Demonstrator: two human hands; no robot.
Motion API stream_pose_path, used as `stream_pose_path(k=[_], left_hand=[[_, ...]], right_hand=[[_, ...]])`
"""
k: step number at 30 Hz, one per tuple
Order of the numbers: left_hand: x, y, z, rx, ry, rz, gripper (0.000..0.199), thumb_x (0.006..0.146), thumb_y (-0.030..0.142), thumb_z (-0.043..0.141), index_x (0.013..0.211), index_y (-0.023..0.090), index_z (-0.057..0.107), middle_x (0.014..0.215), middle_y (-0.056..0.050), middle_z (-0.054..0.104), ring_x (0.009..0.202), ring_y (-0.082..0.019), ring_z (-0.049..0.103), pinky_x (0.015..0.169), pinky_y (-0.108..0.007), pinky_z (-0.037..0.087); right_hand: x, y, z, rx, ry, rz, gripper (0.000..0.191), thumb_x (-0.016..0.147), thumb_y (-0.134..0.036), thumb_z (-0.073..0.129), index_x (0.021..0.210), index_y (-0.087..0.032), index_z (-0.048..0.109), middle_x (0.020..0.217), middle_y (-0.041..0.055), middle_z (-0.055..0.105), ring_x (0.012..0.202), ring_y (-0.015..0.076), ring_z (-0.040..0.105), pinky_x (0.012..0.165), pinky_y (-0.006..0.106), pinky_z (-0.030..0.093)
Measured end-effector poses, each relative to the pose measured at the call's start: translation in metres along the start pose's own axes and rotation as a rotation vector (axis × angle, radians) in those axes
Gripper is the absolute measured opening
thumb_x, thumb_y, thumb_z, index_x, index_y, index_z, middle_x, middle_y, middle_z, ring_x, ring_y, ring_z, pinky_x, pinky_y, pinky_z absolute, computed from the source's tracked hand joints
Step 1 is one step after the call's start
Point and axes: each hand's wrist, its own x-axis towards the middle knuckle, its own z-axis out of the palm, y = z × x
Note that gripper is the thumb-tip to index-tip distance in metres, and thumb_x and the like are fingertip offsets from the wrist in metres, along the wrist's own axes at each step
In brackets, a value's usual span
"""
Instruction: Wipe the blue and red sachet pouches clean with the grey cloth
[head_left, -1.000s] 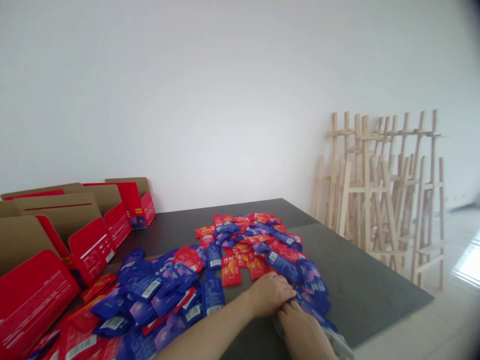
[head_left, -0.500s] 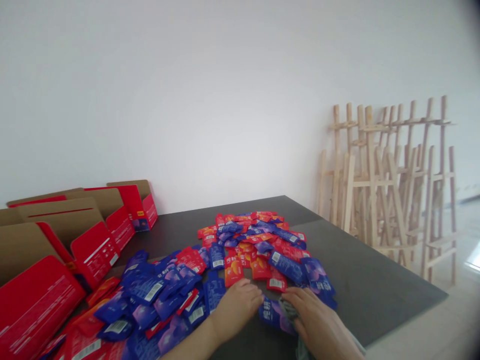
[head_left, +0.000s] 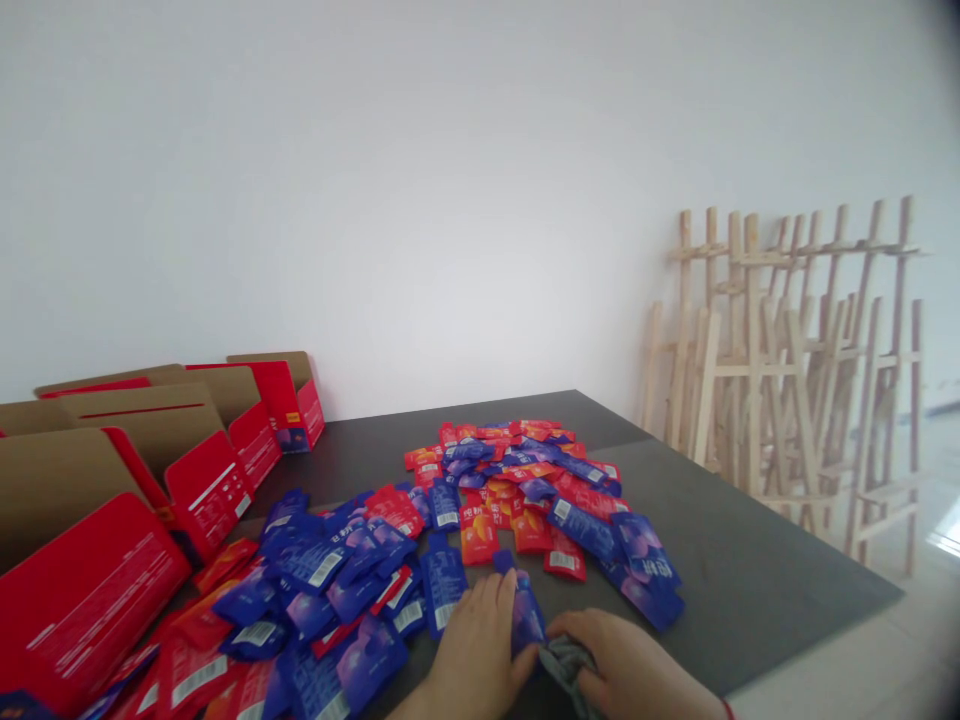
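Note:
My left hand [head_left: 476, 650] is closed around the side of a blue pouch [head_left: 526, 612] with a purple fruit print, which stands slanted over the dark table [head_left: 720, 560]. Bunched in my right hand [head_left: 619, 655] is a grey-green cloth [head_left: 566, 658], its edge close against the lower part of that pouch. Beyond my hands spreads a heap of blue and red pouches, among them an orange-red pouch [head_left: 478, 532] and a blue pouch [head_left: 585, 528]. A second heap, with a barcoded blue pouch [head_left: 319, 562], lies left of my left hand.
Several open red cardboard boxes [head_left: 97, 610] with brown insides line the table's left side. A white wall [head_left: 450, 200] rises behind. Wooden easels [head_left: 754, 400] lean together beyond the table's right edge.
My left hand has turned and taken hold of the blue pouch, which has swung more upright. The cloth in my right hand has shifted down and slightly left. The view has tilted slightly.

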Motion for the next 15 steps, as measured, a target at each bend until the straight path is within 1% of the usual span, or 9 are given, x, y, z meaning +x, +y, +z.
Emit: stream_pose_path(k=[2, 4, 5, 6, 8, 10, 11, 13, 15], left_hand=[[-0.006, -0.001, 0.003, -0.099, -0.025, 0.041, 0.077, 0.083, 0.032, 0.075, 0.150, 0.014, 0.042, 0.149, -0.019, 0.049, 0.137, -0.035, 0.046, 0.115, -0.050, 0.034], [-0.008, -0.002, 0.003, -0.174, -0.035, 0.082, 0.078, 0.079, 0.030, 0.078, 0.148, 0.016, 0.044, 0.150, -0.018, 0.049, 0.138, -0.034, 0.044, 0.117, -0.051, 0.032], [-0.008, -0.002, 0.003, -0.200, -0.033, 0.092, 0.078, 0.078, 0.029, 0.079, 0.147, 0.016, 0.045, 0.149, -0.018, 0.049, 0.137, -0.035, 0.045, 0.117, -0.052, 0.032], [-0.008, -0.002, 0.002, -0.220, -0.026, 0.092, 0.078, 0.077, 0.029, 0.080, 0.146, 0.017, 0.046, 0.148, -0.018, 0.051, 0.137, -0.035, 0.046, 0.116, -0.054, 0.032], [-0.007, -0.002, 0.000, -0.230, -0.018, 0.074, 0.080, 0.075, 0.029, 0.081, 0.146, 0.017, 0.046, 0.147, -0.018, 0.052, 0.136, -0.036, 0.046, 0.116, -0.056, 0.032], [-0.007, -0.002, 0.000, -0.221, -0.028, 0.051, 0.083, 0.075, 0.028, 0.081, 0.148, 0.016, 0.044, 0.148, -0.019, 0.050, 0.137, -0.037, 0.044, 0.116, -0.056, 0.030], [-0.006, -0.003, 0.001, -0.221, -0.036, 0.048, 0.086, 0.074, 0.027, 0.081, 0.149, 0.016, 0.042, 0.149, -0.019, 0.049, 0.138, -0.037, 0.043, 0.117, -0.057, 0.030], [-0.006, -0.004, 0.005, -0.240, -0.034, 0.053, 0.093, 0.073, 0.026, 0.082, 0.153, 0.016, 0.035, 0.150, -0.020, 0.047, 0.139, -0.037, 0.043, 0.116, -0.057, 0.030], [-0.005, -0.005, 0.008, -0.278, -0.005, 0.053, 0.102, 0.070, 0.024, 0.084, 0.156, 0.017, 0.029, 0.150, -0.020, 0.047, 0.137, -0.036, 0.045, 0.115, -0.056, 0.032]], right_hand=[[0.006, 0.003, -0.009, 0.023, 0.093, 0.030, 0.047, 0.071, -0.006, 0.051, 0.112, -0.021, 0.067, 0.111, 0.0066, 0.073, 0.104, 0.0209, 0.066, 0.092, 0.028, 0.047], [0.014, 0.002, -0.014, -0.004, 0.186, 0.035, 0.048, 0.071, -0.005, 0.050, 0.114, -0.019, 0.065, 0.118, 0.0088, 0.069, 0.110, 0.0210, 0.063, 0.096, 0.029, 0.046], [0.018, 0.001, -0.014, -0.023, 0.205, 0.013, 0.048, 0.072, -0.004, 0.050, 0.115, -0.019, 0.065, 0.123, 0.0094, 0.066, 0.115, 0.0211, 0.061, 0.100, 0.029, 0.044], [0.021, -0.001, -0.012, -0.043, 0.199, -0.019, 0.048, 0.072, -0.004, 0.051, 0.115, -0.020, 0.065, 0.129, 0.0095, 0.063, 0.119, 0.0213, 0.058, 0.103, 0.030, 0.043], [0.026, -0.005, -0.003, -0.094, 0.131, -0.082, 0.047, 0.073, -0.004, 0.052, 0.115, -0.022, 0.068, 0.137, 0.0080, 0.059, 0.125, 0.0228, 0.054, 0.107, 0.032, 0.040], [0.030, -0.007, 0.009, -0.145, 0.065, -0.112, 0.045, 0.076, -0.005, 0.053, 0.114, -0.024, 0.071, 0.138, 0.0066, 0.059, 0.127, 0.0248, 0.051, 0.109, 0.035, 0.040], [0.031, -0.007, 0.014, -0.163, 0.051, -0.113, 0.045, 0.079, -0.006, 0.053, 0.115, -0.025, 0.071, 0.136, 0.0062, 0.060, 0.127, 0.0255, 0.051, 0.109, 0.036, 0.040], [0.035, -0.007, 0.020, -0.184, 0.074, -0.090, 0.045, 0.083, -0.006, 0.050, 0.118, -0.026, 0.071, 0.133, 0.0062, 0.062, 0.126, 0.0259, 0.051, 0.108, 0.037, 0.040], [0.041, -0.007, 0.020, -0.208, 0.114, -0.055, 0.044, 0.086, -0.006, 0.049, 0.119, -0.024, 0.072, 0.129, 0.0075, 0.064, 0.123, 0.0258, 0.052, 0.107, 0.036, 0.042]])
